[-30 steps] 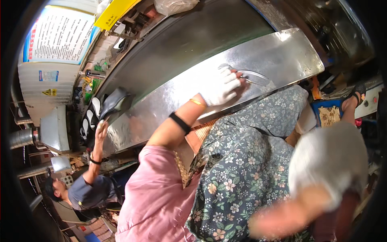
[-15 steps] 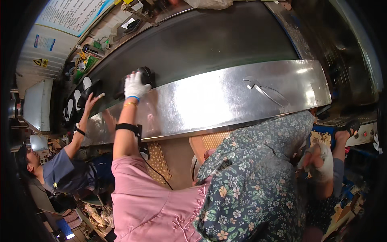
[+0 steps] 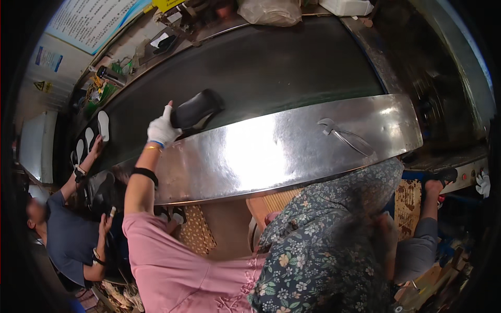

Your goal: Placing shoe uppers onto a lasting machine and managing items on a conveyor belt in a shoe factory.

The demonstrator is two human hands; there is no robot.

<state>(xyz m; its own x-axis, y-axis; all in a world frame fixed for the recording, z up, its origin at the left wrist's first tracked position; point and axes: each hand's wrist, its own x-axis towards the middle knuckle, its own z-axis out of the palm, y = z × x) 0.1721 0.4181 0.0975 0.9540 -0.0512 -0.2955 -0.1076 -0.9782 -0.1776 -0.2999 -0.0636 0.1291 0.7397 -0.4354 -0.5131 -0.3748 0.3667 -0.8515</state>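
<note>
The left hand (image 3: 164,130), in a white glove, is at the near end of a black shoe (image 3: 197,108) on the dark belt (image 3: 282,62), thumb raised; whether its grip is closed on the shoe can't be made out. The right hand (image 3: 386,233), blurred and mostly hidden beside the flowered apron (image 3: 313,255), shows no clear grip. Pincers (image 3: 340,135) lie on the metal bench (image 3: 209,167)

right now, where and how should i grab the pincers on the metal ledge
Take the pincers by both slim handles, around their middle, coming from the floral cloth side. They lie on the metal ledge with the head pointing away to the left and the handles running toward the near edge, so a hand from there should likely close around both.
</note>
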